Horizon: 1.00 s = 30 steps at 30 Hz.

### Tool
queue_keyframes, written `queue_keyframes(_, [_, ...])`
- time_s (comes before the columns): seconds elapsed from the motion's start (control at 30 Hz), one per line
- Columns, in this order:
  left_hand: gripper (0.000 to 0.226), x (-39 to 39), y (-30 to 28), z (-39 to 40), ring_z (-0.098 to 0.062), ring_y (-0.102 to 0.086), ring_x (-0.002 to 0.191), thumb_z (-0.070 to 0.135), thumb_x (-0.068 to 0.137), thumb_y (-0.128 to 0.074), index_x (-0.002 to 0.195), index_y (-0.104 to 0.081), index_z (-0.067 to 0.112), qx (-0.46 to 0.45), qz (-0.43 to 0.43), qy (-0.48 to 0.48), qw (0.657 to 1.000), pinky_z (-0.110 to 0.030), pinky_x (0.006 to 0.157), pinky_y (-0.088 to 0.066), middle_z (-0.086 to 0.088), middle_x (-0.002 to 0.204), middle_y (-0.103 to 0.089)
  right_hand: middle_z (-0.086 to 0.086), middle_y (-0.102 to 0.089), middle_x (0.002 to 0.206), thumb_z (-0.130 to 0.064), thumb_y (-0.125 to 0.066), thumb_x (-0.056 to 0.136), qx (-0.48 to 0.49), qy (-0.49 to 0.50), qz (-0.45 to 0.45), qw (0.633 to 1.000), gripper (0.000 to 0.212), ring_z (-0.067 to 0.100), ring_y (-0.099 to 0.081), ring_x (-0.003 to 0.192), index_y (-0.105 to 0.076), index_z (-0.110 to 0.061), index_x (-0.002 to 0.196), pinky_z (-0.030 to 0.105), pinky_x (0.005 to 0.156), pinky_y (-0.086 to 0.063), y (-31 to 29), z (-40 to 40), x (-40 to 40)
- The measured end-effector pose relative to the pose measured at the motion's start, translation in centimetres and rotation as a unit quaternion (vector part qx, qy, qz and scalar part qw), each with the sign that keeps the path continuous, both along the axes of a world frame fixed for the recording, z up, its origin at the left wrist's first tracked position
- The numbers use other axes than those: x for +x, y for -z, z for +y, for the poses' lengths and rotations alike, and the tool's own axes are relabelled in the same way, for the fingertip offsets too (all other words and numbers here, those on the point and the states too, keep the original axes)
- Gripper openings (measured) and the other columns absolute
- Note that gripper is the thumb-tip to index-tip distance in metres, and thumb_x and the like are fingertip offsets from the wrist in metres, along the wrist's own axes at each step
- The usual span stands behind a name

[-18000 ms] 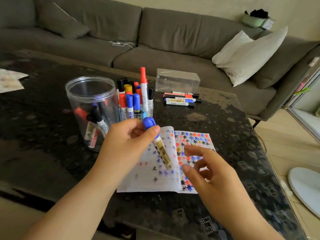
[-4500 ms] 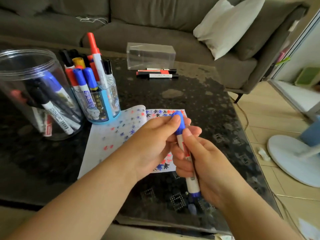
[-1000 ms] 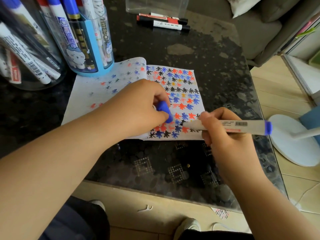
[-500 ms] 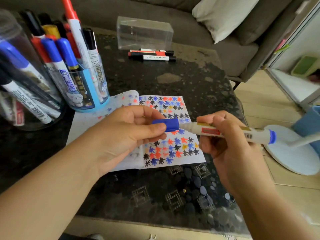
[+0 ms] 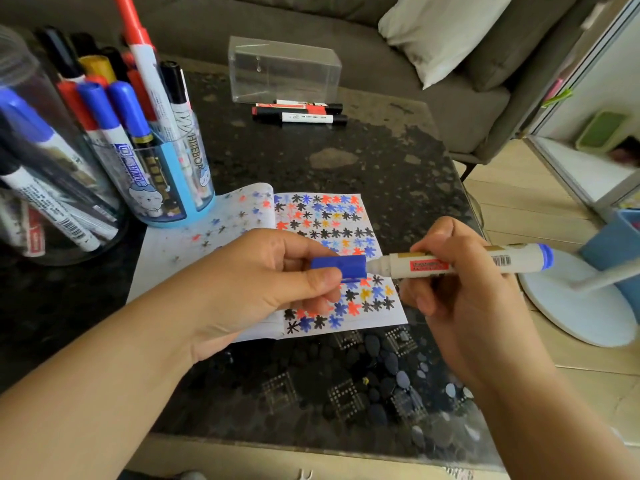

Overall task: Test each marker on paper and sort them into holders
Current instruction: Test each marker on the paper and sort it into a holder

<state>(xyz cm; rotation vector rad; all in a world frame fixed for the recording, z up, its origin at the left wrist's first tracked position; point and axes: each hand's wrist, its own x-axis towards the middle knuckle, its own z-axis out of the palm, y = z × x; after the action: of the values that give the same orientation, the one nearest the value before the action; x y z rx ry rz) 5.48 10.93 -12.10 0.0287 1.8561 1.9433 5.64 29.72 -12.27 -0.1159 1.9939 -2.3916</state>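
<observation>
The left hand [image 5: 256, 282] pinches the blue cap [image 5: 339, 267] between thumb and curled fingers, its open end meeting the marker's [image 5: 460, 263] tip; how far the tip is inside cannot be told. The right hand [image 5: 464, 296] grips the marker's white barrel, fingers curled round it, blue tail pointing right. Both are held just above the paper [image 5: 322, 258], which is covered in asterisk marks and lies on the dark table [image 5: 346, 382]. The blue holder [image 5: 169, 188] and clear jar [image 5: 52, 202], both with markers, stand at the left.
</observation>
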Motion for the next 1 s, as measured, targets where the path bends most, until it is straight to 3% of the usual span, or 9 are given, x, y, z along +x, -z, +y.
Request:
queue_keyframes(0.1, [0.035, 0.1, -0.1, 0.0, -0.011, -0.064, 0.063, 0.02, 0.061, -0.064, 0.095, -0.069, 0.011, -0.006, 0.007, 0.018, 1.0, -0.018, 0.064, -0.053, -0.004, 0.07, -0.07, 0.003, -0.035, 0.042, -0.019, -0.049, 0.077, 0.01, -0.002, 0.002, 1.0, 0.023, 0.018, -0.028, 0.043, -0.042, -0.018, 0.055, 0.038, 0.053, -0.016, 0.3, -0.3, 0.1])
queue_keyframes(0.33, [0.034, 0.3, 0.0, 0.5, -0.011, -0.059, 0.062, 0.03, 0.066, -0.06, 0.094, -0.068, 0.013, -0.053, 0.03, 0.049, 0.997, -0.022, 0.064, -0.05, -0.001, 0.069, -0.067, 0.009, -0.035, 0.055, -0.017, -0.051, 0.078, 0.003, -0.02, 0.001, 1.0, 0.023, 0.012, -0.03, 0.042, -0.039, -0.016, 0.059, 0.024, 0.047, -0.025, 0.6, -0.9, 0.0])
queue_keyframes(0.47, [0.029, 0.4, -0.2, 0.4, -0.011, -0.047, 0.053, 0.039, 0.073, -0.054, 0.083, -0.065, 0.014, -0.077, 0.026, 0.068, 0.994, -0.026, 0.062, -0.042, 0.001, 0.058, -0.055, -0.004, -0.037, 0.05, -0.02, -0.052, 0.078, -0.007, -0.008, 0.0, 1.0, 0.025, 0.005, -0.029, 0.042, -0.039, -0.008, 0.061, 0.017, 0.044, -0.028, 0.4, -1.0, -0.1])
queue_keyframes(0.57, [0.022, 0.7, -0.4, 0.7, -0.011, -0.04, 0.05, 0.038, 0.077, -0.054, 0.072, -0.064, 0.019, -0.048, 0.03, 0.058, 0.997, -0.025, 0.058, -0.038, 0.001, 0.055, -0.048, -0.007, -0.034, 0.047, -0.02, -0.051, 0.078, -0.042, 0.024, -0.002, 0.999, 0.026, 0.005, -0.026, 0.041, -0.036, -0.008, 0.06, 0.019, 0.045, -0.024, 0.4, -1.8, 0.1])
queue_keyframes(0.7, [0.015, 1.2, -0.3, 1.2, -0.011, -0.04, 0.049, 0.021, 0.09, -0.053, 0.085, -0.064, 0.012, -0.042, 0.104, 0.013, 0.994, -0.025, 0.056, -0.038, 0.005, 0.049, -0.045, 0.004, -0.016, 0.056, -0.017, -0.047, 0.077, -0.118, 0.06, -0.014, 0.991, 0.031, 0.016, -0.014, 0.054, -0.022, -0.02, 0.059, 0.029, 0.052, -0.017, 0.3, -3.5, 0.8])
queue_keyframes(0.8, [0.016, 1.3, -0.6, 0.5, -0.009, -0.045, 0.05, 0.026, 0.089, -0.054, 0.086, -0.065, 0.014, -0.071, 0.144, 0.016, 0.987, -0.026, 0.058, -0.041, 0.007, 0.05, -0.048, 0.003, -0.02, 0.054, -0.019, -0.05, 0.076, -0.115, 0.056, -0.013, 0.992, 0.03, 0.015, -0.019, 0.051, -0.025, -0.02, 0.058, 0.026, 0.049, -0.024, 0.1, -4.0, 1.1])
queue_keyframes(0.9, [0.019, 1.4, -0.7, 0.1, -0.004, -0.048, 0.051, 0.035, 0.085, -0.053, 0.084, -0.065, 0.02, -0.12, 0.158, -0.001, 0.98, -0.025, 0.06, -0.044, 0.008, 0.052, -0.052, 0.002, -0.018, 0.053, -0.025, -0.058, 0.076, -0.127, 0.034, -0.056, 0.99, 0.035, 0.018, -0.016, 0.056, -0.027, -0.017, 0.062, 0.028, 0.056, -0.03, 0.3, -4.2, 1.1])
queue_keyframes(1.0, [0.017, 1.1, -0.9, -0.8, -0.008, -0.051, 0.054, 0.038, 0.076, -0.062, 0.079, -0.067, 0.021, -0.098, 0.158, -0.065, 0.98, -0.031, 0.063, -0.045, 0.006, 0.054, -0.056, 0.001, -0.029, 0.049, -0.036, -0.069, 0.078, -0.128, 0.004, -0.089, 0.988, 0.033, 0.011, -0.026, 0.047, -0.045, -0.015, 0.069, 0.021, 0.05, -0.034, 0.3, -4.6, 0.7])
